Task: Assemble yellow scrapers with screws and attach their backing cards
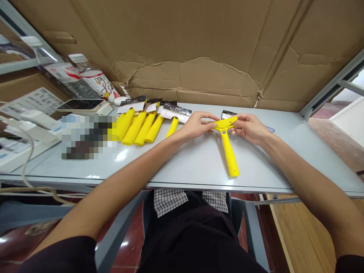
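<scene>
A yellow scraper (230, 155) with a wide flat head points its handle toward the front edge of the white table. My left hand (197, 124) pinches the left end of the head. At the other end, the fingers of my right hand (250, 128) are closed on it. Small dark bits, perhaps screws, lie near the left fingertips, too small to name. Behind the head a black-and-white card (228, 113) shows in part. A thin bluish clear piece (269, 129) sticks out beyond my right hand.
Several yellow scrapers (140, 127) with printed cards lie to the left. Beyond them are a phone (81, 105) on a box, a labelled bottle (95, 77), and a white cable (28, 151). Cardboard (199, 38) walls the back. A blurred patch hides part of the table's left.
</scene>
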{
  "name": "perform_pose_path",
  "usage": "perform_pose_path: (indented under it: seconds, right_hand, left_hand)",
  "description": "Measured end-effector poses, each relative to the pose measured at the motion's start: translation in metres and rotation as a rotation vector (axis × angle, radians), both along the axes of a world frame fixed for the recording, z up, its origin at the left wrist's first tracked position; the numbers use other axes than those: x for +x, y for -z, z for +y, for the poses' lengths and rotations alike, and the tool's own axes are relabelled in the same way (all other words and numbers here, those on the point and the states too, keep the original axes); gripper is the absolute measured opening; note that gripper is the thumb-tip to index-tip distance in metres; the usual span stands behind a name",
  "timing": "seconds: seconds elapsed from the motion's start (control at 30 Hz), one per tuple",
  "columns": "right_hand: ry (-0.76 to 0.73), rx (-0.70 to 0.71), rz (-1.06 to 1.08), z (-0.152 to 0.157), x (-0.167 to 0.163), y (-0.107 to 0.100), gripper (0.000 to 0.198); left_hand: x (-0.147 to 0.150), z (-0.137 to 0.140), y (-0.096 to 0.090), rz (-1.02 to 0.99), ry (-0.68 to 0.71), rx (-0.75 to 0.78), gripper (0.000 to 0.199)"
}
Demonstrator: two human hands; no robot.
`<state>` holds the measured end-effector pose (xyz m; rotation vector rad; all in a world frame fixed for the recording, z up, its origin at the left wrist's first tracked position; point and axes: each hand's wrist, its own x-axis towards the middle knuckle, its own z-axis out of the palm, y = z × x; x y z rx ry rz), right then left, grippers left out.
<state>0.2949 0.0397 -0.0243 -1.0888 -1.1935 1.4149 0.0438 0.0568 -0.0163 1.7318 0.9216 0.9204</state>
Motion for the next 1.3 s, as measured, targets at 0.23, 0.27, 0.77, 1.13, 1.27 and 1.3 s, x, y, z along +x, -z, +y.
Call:
perform_pose_path:
  seconds: [0.23,0.27,0.77,1.13,1.27,1.3]
  right_hand:
    - [-0.008,-0.01,0.012,-0.004,-0.003,-0.002,0.014]
    - [-0.007,-0.015,0.01,-0.004,-0.003,-0.003,0.012]
    - [-0.062,-0.064,0.04,-0.008,-0.008,-0.009,0.01]
    - [-0.04,-0.052,0.074,-0.01,-0.005,-0.012,0.009]
    - [-0.011,-0.066,0.057,-0.01,-0.007,-0.014,0.012]
    - [-0.002,-0.071,0.052,-0.01,-0.007,-0.014,0.015]
  left_hand:
    - [0.002,-0.004,-0.008,-0.12,-0.019,-0.304,0.014]
    - [0.002,-0.004,-0.008,-0.124,-0.024,-0.312,0.014]
    - [-0.001,-0.005,-0.017,-0.092,-0.048,-0.359,0.015]
    - [-0.001,0.001,-0.01,-0.19,-0.068,-0.403,0.011]
    - [-0.003,0.002,-0.01,-0.203,-0.062,-0.403,0.01]
    - [-0.003,0.002,-0.009,-0.21,-0.062,-0.402,0.01]
